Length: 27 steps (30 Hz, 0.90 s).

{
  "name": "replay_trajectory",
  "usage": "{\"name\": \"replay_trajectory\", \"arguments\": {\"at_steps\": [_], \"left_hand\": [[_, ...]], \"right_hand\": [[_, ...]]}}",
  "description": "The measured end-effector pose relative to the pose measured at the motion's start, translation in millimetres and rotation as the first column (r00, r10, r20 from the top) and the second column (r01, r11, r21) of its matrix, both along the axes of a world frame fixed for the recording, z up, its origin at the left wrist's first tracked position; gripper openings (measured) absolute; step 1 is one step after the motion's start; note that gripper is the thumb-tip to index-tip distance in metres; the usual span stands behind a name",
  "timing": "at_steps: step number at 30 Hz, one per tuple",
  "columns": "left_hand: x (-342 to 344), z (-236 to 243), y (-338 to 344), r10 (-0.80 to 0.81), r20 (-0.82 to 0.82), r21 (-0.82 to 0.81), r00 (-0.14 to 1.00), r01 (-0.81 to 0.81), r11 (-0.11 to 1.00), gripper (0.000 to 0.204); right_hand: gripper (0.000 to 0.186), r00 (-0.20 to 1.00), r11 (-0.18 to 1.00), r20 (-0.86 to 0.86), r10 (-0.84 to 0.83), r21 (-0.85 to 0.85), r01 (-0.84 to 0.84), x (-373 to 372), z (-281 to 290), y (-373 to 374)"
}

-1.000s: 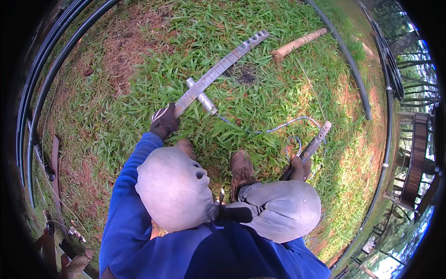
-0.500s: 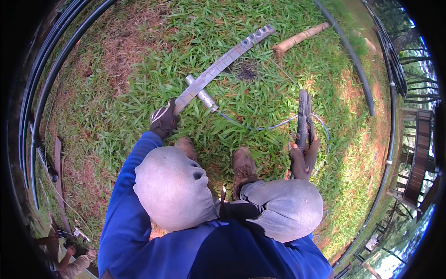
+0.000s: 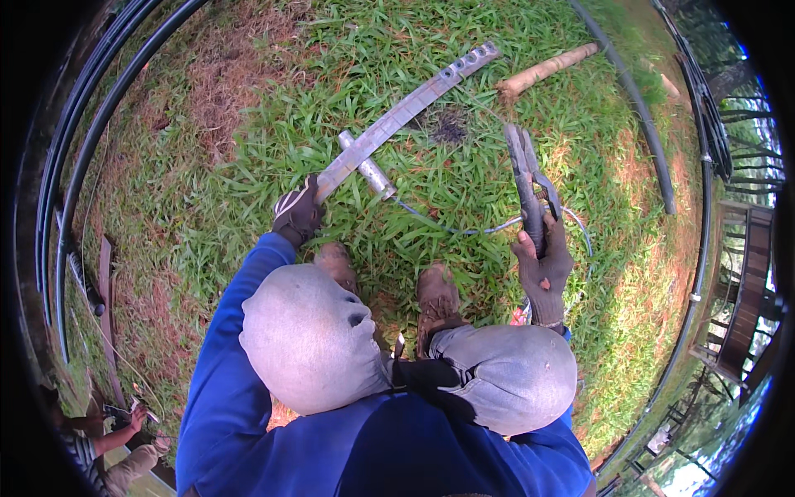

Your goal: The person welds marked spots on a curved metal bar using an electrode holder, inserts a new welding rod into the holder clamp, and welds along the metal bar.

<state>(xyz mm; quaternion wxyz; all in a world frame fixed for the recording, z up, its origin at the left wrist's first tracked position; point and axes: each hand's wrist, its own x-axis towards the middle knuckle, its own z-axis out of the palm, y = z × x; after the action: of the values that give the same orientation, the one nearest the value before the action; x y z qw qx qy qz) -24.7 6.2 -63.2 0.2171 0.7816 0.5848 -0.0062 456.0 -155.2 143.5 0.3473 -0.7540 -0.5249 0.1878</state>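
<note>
My left hand, in a dark glove with pale stripes, is closed around the near end of a long, flat metal bar. Several round holes run through the bar's far end. Beneath the bar a short silvery metal tube lies crosswise on the grass. In my right hand, wearing a worn glove, is a dark pliers-like tool with long jaws pointing away from me. A thin bluish cable runs over the grass from near the tube toward my right hand, passing behind the tool.
A bamboo-like pole piece and a dark pipe lie at the far right. Black hoses curve along the left. My boots stand on grass between my knees. Another person is at the lower left.
My right hand has turned the pliers-like tool so that its tip leans left and its jaws show more plainly. My left hand stays on the metal bar.
</note>
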Motion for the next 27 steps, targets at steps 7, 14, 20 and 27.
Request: {"name": "replay_trajectory", "arguments": {"at_steps": [7, 14, 20, 27], "left_hand": [[4.5, 20.0, 2.2, 0.039, 0.069, -0.012, 0.997, -0.038, 0.999, 0.08], [6.7, 36.9, 6.8, 0.056, 0.05, -0.066, 0.997, -0.053, 0.996, 0.073], [6.3, 43.8, 8.6, 0.06, 0.102, -0.052, 0.993, -0.055, 0.997, 0.066], [3.0, 40.5, 28.6, -0.038, -0.004, -0.027, 0.999, 0.038, 0.999, 0.042]], "right_hand": [[0.058, 0.999, 0.999, 0.034, -0.007, 0.041, 0.005, -4.9, -3.7, 0.0], [0.06, 0.996, 0.992, 0.047, -0.073, -0.104, 0.078, -10.9, 2.1, 1.2], [0.068, 0.993, 0.992, 0.012, -0.119, -0.03, 0.119, -5.2, -2.7, -10.2], [0.072, 0.966, 0.973, -0.122, -0.229, -0.011, 0.229, 7.8, -12.1, -36.9]]}}
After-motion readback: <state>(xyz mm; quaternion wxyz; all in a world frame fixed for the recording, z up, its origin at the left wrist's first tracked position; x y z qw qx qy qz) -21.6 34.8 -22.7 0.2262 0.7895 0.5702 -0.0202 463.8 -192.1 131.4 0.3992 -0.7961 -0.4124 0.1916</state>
